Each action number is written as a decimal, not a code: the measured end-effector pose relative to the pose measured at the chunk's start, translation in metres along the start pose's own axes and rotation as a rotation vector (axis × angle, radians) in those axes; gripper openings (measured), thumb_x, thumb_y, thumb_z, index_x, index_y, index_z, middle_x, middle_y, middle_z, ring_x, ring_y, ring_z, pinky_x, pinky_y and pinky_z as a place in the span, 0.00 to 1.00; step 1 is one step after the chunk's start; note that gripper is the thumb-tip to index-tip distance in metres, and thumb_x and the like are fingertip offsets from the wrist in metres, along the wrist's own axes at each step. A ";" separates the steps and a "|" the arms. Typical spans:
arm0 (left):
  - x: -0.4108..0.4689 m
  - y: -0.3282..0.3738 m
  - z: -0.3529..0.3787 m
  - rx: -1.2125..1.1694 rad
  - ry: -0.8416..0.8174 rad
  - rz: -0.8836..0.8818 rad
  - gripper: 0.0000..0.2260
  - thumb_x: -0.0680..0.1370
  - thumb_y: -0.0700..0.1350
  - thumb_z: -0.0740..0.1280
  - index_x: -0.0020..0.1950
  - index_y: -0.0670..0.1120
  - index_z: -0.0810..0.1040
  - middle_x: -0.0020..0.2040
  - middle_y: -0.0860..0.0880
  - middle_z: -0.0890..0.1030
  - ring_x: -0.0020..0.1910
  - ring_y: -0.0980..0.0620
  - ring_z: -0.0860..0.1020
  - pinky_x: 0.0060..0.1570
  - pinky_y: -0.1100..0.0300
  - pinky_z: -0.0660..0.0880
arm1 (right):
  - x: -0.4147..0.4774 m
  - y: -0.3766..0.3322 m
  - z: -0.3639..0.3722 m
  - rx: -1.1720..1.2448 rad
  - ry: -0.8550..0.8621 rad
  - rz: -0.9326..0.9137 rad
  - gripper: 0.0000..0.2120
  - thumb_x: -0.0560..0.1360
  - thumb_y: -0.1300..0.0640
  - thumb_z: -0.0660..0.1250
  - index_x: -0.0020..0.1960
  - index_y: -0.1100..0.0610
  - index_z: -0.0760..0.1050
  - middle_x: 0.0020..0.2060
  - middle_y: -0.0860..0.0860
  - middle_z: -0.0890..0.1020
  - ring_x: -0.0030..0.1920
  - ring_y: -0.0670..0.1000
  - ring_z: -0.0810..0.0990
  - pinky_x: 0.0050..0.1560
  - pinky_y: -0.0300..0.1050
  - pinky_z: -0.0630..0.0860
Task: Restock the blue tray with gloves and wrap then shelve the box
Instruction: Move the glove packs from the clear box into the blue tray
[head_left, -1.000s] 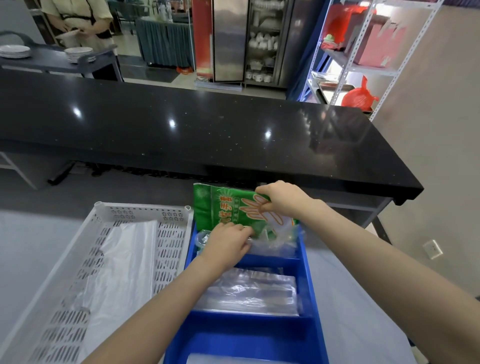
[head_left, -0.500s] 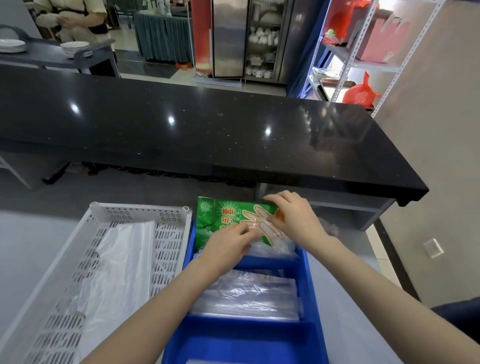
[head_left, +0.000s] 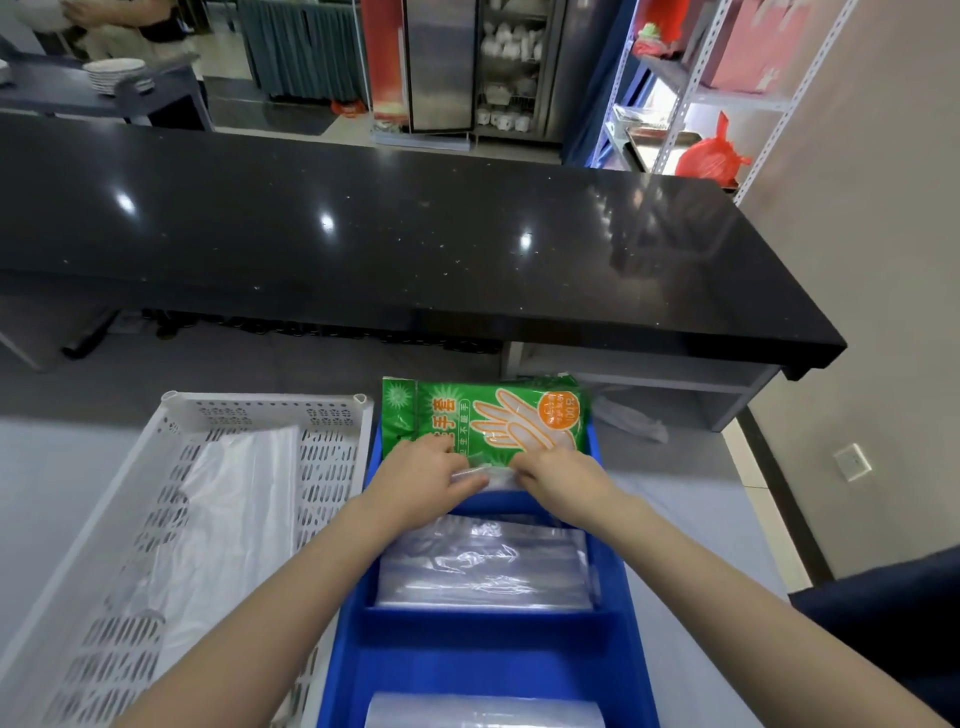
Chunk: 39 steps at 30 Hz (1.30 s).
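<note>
Glossy green glove packet (head_left: 483, 415), blue tray (head_left: 488, 644)

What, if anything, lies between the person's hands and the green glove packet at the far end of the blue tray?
Nothing visible. The left hand and right hand both rest on the near edge of the green glove packet, which lies at the blue tray's far end.

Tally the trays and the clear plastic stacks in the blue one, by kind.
Blue tray: 1
White perforated tray: 1
Green glove packet: 1
Clear plastic stacks in the blue tray, middle and near compartments: 2
Total: 5
</note>
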<state>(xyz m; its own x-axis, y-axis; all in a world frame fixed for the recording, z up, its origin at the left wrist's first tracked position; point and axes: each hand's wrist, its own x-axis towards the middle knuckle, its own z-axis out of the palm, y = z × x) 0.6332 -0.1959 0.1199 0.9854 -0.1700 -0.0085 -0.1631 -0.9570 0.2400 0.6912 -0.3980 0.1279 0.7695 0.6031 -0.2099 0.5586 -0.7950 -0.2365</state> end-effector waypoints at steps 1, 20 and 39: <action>-0.004 -0.002 0.001 -0.019 0.062 0.012 0.21 0.78 0.62 0.55 0.46 0.50 0.81 0.43 0.52 0.71 0.43 0.53 0.68 0.42 0.55 0.65 | -0.001 -0.001 0.000 0.015 0.037 0.007 0.05 0.77 0.54 0.58 0.50 0.49 0.71 0.46 0.53 0.80 0.54 0.60 0.74 0.39 0.51 0.73; -0.009 -0.018 -0.009 -0.052 0.193 0.056 0.18 0.73 0.46 0.64 0.63 0.50 0.74 0.54 0.50 0.75 0.52 0.49 0.72 0.50 0.55 0.69 | 0.003 -0.019 0.009 -0.064 0.269 -0.134 0.11 0.78 0.54 0.61 0.56 0.53 0.79 0.53 0.51 0.77 0.59 0.52 0.71 0.43 0.45 0.67; -0.089 0.010 -0.021 -0.070 0.249 -0.113 0.18 0.76 0.43 0.65 0.66 0.47 0.74 0.70 0.46 0.70 0.68 0.47 0.68 0.67 0.53 0.66 | -0.034 -0.042 -0.018 -0.101 0.421 -0.294 0.16 0.73 0.56 0.70 0.60 0.56 0.78 0.56 0.55 0.80 0.59 0.58 0.76 0.59 0.56 0.72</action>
<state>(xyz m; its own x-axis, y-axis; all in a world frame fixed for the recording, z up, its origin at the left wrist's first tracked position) 0.5448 -0.1856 0.1433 0.9802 0.0077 0.1978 -0.0567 -0.9464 0.3179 0.6465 -0.3863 0.1620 0.6218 0.7401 0.2560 0.7809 -0.6108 -0.1308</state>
